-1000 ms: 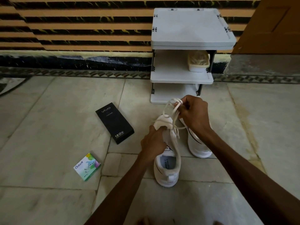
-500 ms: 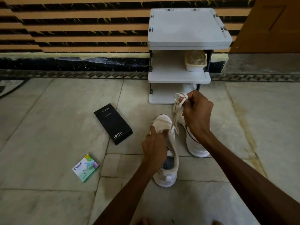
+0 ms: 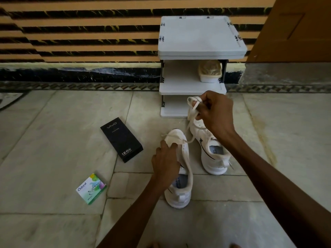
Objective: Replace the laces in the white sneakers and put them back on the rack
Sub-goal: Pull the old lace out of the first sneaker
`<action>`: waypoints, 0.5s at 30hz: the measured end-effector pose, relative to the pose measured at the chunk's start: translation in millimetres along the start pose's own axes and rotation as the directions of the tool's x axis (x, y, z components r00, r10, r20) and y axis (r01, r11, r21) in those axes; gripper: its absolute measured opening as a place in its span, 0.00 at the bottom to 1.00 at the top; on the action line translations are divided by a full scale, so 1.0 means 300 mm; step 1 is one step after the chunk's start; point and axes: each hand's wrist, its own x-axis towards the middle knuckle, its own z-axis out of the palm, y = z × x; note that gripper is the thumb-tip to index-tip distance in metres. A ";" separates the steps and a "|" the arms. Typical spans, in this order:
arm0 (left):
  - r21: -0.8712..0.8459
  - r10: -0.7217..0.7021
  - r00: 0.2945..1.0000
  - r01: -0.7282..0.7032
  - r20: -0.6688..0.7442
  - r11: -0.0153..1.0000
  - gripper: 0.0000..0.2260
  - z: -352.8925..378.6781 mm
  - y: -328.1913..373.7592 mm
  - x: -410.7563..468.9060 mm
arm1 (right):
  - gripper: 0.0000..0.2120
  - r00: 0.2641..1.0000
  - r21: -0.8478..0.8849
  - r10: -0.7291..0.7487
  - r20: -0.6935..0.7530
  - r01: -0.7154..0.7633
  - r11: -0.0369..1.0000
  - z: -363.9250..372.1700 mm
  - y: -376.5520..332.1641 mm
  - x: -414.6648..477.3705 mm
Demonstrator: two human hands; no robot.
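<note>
Left hand [image 3: 165, 158]: fingers curled over the toe end of the near sneaker [image 3: 179, 196], on the floor.
Right hand [image 3: 215, 113]: clenched around the lace [image 3: 192, 113], lifted at 1 o'clock.
Second sneaker [image 3: 216, 167]: 2 o'clock, just beside.
Rack [image 3: 200, 36]: 12 o'clock.

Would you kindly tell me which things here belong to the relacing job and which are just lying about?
For the job:
near sneaker, gripped by the left hand
far sneaker
lace, pinched in the right hand
rack

Lying about, as far as shows:
black box
green packet
tub on the rack's middle shelf
</note>
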 end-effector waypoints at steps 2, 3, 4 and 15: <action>-0.027 0.020 0.997 -0.022 -0.079 0.999 0.19 -0.006 0.000 0.016 | 0.03 1.000 0.033 -0.015 0.021 0.014 0.999 -0.036 -0.004 -0.013; -0.095 0.038 0.993 -0.049 -0.115 0.994 0.19 -0.014 0.008 0.026 | 0.03 1.000 0.065 -0.014 0.024 0.013 0.998 -0.062 -0.013 -0.016; -0.196 0.047 0.989 -0.074 -0.138 0.978 0.19 -0.026 0.020 0.038 | 0.03 1.000 0.108 -0.011 0.024 0.008 0.994 -0.091 -0.029 -0.017; -0.335 0.325 0.944 -0.324 -0.052 0.885 0.11 -0.134 0.274 0.228 | 0.03 0.994 0.063 0.021 -0.104 -0.014 0.998 -0.420 -0.044 0.000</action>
